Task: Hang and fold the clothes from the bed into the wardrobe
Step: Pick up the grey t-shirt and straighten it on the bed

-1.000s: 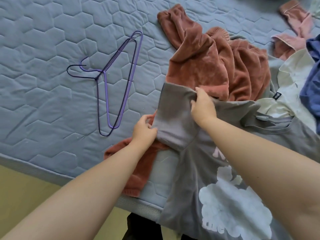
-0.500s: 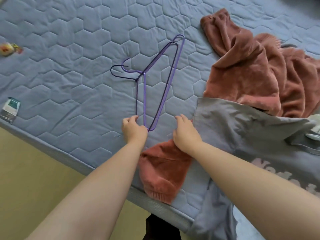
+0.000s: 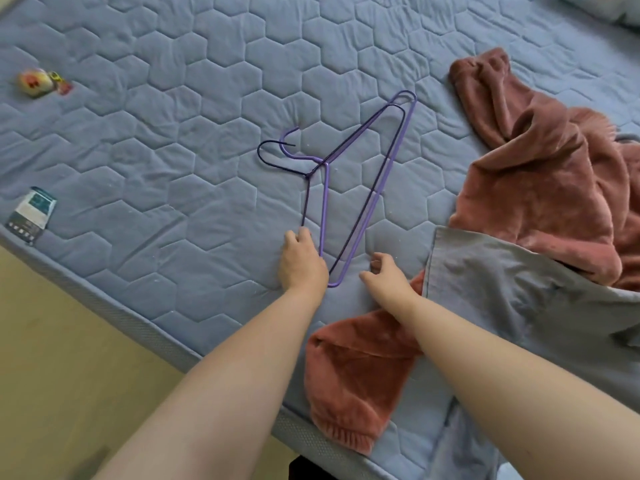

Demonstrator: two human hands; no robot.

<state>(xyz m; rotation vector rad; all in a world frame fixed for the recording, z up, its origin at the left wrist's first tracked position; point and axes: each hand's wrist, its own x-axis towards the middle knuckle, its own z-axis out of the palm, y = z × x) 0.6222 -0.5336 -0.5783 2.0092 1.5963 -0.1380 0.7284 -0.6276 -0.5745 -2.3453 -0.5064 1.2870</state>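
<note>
Nearest me, a sleeve of the fleece (image 3: 353,386) droops over the edge of the bed (image 3: 173,188), with my right forearm lying across it. If I drag that arm back carelessly, I judge the sleeve could slide toward the floor (image 3: 52,341) and pull more of the garment after it.

Just beyond, my left hand (image 3: 303,263) lies on the near corner of the hangers (image 3: 367,132), fingers bent down onto the wire of the dark hanger (image 3: 304,202). I cannot tell whether they have closed round it. My right hand (image 3: 386,277) hovers loosely curled, holding nothing, just beside the near corner of the light hanger (image 3: 323,209).

The main risk is the pair itself. They lie overlapped with wires crossing, so lifting one will likely snag the other and carry it up until it drops. A thin wire lying flat on soft quilting is also hard to get fingers under, so a pinch may slip.

The T-shirt (image 3: 519,299) spreads to the right, its sleeve edge near the hangers but apart from them. It partly covers the fleece, whose bulk is heaped farther right. Nothing lies on the hangers. At the bed's left edge sits a packet (image 3: 33,216), and farther off a small toy (image 3: 38,83), both well apart from my hands.
</note>
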